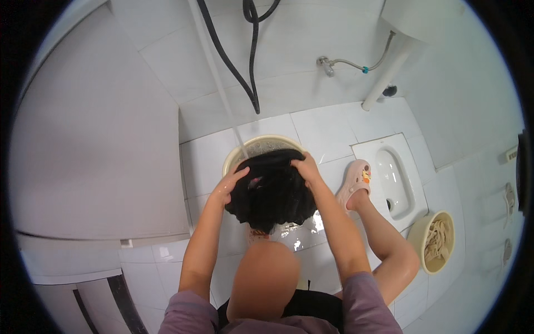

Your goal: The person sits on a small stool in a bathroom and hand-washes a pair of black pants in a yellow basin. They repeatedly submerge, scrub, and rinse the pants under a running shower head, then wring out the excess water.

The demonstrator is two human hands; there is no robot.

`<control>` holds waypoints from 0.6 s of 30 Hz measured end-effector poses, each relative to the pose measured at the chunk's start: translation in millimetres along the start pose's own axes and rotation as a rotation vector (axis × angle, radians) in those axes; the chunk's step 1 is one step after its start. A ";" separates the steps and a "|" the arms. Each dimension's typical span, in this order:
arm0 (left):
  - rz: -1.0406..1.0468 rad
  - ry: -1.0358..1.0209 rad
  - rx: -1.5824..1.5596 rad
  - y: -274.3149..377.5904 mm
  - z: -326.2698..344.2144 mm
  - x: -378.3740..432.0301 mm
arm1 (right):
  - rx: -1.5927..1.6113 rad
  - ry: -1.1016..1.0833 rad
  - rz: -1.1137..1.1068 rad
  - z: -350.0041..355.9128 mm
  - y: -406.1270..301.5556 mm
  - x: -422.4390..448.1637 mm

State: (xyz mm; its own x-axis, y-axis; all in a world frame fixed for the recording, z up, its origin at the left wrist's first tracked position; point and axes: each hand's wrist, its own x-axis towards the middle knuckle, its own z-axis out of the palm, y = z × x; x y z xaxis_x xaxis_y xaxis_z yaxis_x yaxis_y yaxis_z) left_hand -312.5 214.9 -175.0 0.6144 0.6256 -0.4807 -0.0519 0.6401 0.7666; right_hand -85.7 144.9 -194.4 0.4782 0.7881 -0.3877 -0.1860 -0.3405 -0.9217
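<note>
Both my hands hold a wet black cloth garment [273, 192] spread between them. My left hand [227, 183] grips its left edge, thumb on top. At the upper right edge, my right hand [306, 169] pinches the fabric. The garment covers the near part of a cream plastic basin [227, 160] on the floor. Foamy water [271, 146] shows inside the far rim. A stream of water [221, 89] falls from above into the basin, just beyond my left hand. A small pinkish mark [255, 182] shows on the black fabric.
A white squat toilet [396, 179] is set in the tiled floor [325, 129] at right. A second cream basin [417, 242] holds beige cloth [436, 242]. A black hose [250, 62] hangs over the basin; a wall valve [327, 67] is beyond. A large pale panel [100, 133] stands at left.
</note>
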 end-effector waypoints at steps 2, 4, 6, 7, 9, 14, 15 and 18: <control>-0.139 0.004 -0.061 -24.9 3.8 27.7 | -0.156 0.059 0.056 -24.1 67.0 45.7; -0.212 0.214 0.046 -33.1 -5.4 38.1 | -0.481 0.158 -0.088 6.6 77.1 37.1; -0.184 0.429 0.314 -49.9 -16.6 55.1 | -0.774 0.137 -0.135 21.8 81.1 26.8; -0.112 0.565 0.532 -67.6 -42.5 69.0 | -0.854 0.047 -0.144 37.1 82.0 20.9; -0.030 0.654 0.931 -84.2 -59.6 89.2 | -1.032 -0.092 -0.149 46.0 81.5 14.9; -0.104 0.565 0.963 -93.2 -14.3 105.1 | -1.168 -0.272 0.141 19.0 127.9 51.1; -0.130 0.589 0.776 -92.3 -18.8 102.9 | -1.078 -0.216 0.235 25.7 118.6 50.7; -0.050 0.652 -0.216 -102.6 -65.5 94.5 | -0.759 0.000 -0.008 56.2 81.3 8.3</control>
State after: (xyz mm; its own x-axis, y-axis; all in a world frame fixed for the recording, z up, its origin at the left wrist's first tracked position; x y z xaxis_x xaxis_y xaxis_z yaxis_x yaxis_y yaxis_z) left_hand -300.6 237.5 -326.9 0.0242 0.6903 -0.7231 -0.2336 0.7072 0.6674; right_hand -145.0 152.6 -273.5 0.4769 0.7921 -0.3810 0.4589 -0.5941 -0.6606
